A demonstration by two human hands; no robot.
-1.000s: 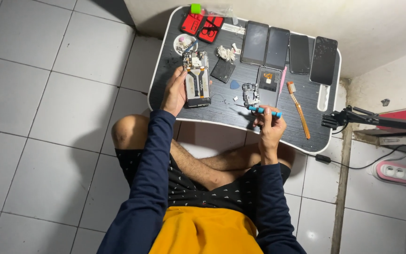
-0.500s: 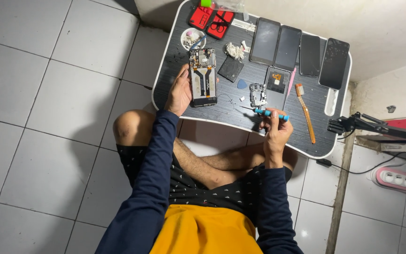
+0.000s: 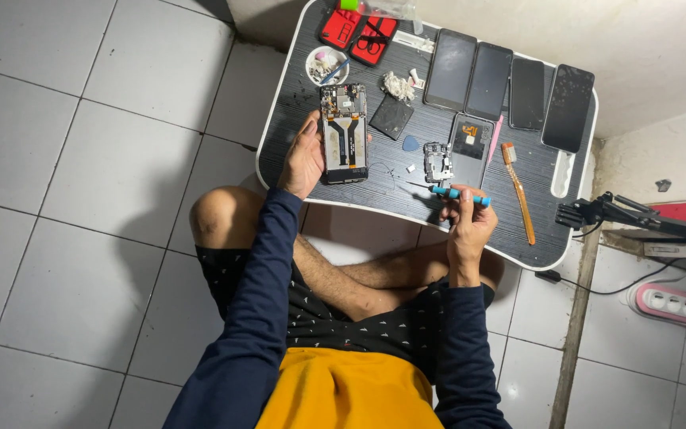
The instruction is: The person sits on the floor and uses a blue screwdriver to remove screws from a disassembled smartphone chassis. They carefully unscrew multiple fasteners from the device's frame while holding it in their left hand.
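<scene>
On the low black table [image 3: 510, 238], near its front edge, the left hand [image 3: 305, 155] rests beside an opened phone [image 3: 344, 133]. The thumb and fingers close on the phone's left side, probably to keep it from sliding on the smooth top while it lies with its inner parts facing up. The right hand [image 3: 468, 216] is closed around a small blue screwdriver [image 3: 454, 193]; the tool lies almost flat across the fingers, its thin tip pointing left toward a small metal part [image 3: 437, 161], which sits apart from the phone, just beside a back cover [image 3: 470, 147]. Keeping the loose part near the tool hand seems practical, so it does not get lost.

Along the far edge, 4 dark phones [image 3: 510, 83] lie in a row, close together and out of the working area. A red case [image 3: 357, 30] stands open at the far left corner, with a small white dish [image 3: 327, 65] in front of it, likely for tiny pieces. A brush [image 3: 518, 191] with an orange handle lies to the right of the screwdriver, within easy reach.
</scene>
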